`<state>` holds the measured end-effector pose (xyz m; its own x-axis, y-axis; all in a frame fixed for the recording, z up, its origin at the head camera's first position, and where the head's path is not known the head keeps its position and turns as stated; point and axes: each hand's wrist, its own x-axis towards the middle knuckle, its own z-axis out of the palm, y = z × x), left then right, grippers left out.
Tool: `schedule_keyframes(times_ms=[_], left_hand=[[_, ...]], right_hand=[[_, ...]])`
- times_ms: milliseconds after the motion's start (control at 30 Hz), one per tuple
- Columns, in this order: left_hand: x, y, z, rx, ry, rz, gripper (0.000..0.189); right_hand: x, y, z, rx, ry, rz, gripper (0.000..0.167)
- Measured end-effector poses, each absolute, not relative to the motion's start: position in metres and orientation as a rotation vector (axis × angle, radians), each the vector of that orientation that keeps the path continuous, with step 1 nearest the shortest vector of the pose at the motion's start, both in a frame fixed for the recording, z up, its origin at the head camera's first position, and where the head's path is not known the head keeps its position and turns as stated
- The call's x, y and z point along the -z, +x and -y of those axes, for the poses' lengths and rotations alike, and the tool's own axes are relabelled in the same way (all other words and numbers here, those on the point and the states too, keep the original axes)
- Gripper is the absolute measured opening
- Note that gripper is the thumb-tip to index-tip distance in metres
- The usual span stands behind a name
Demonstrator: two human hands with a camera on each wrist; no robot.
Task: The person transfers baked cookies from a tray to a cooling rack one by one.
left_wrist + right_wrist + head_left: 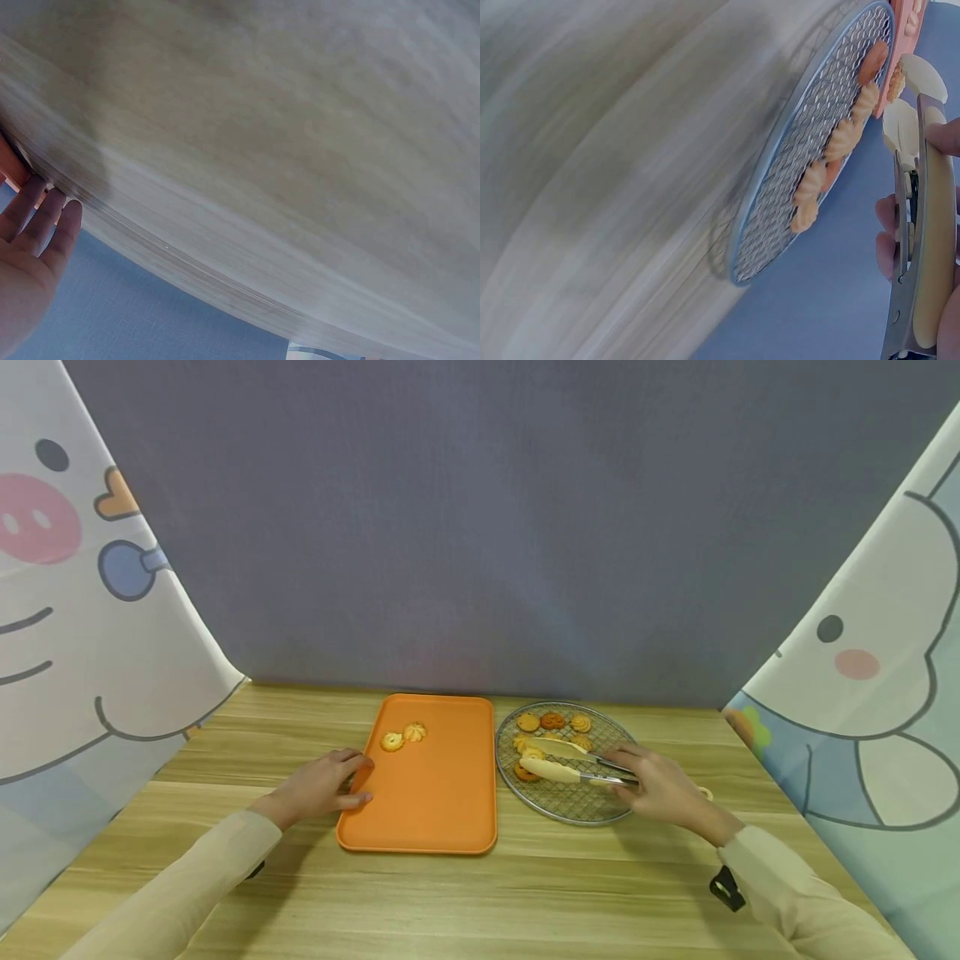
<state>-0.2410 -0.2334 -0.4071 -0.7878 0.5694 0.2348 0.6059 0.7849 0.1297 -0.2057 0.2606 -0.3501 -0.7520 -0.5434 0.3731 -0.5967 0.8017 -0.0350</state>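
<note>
In the head view, my left hand (318, 787) rests on the left rim of an orange tray (442, 793). Its fingers reach out fairly straight to the tray's edge in the left wrist view. Two pale piped cookies, one ring-shaped (392, 742) and one swirled (415, 732), lie on the tray's upper left. My right hand (660, 785) grips metal tongs (600, 778) with cream tips, held over a round wire rack (577, 814). The tips stand apart around a pale cookie (533, 754); whether they touch it I cannot tell.
Several more cookies sit on the rack, among them a dark brown one (552, 721) and a swirl (581, 723). Tray and rack stand side by side on a wooden table (450, 902). A grey panel (480, 527) rises behind, with cartoon-printed cloth at both sides.
</note>
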Motion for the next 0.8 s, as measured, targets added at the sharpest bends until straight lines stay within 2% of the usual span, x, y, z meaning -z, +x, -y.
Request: schedule_keyframes(times_ms=[800], left_hand=[[0.405,-0.240,0.233,0.306,-0.932,2.807,0.051]], right_hand=[[0.367,-0.199,-0.293,-0.258,0.781,2.680,0.046]])
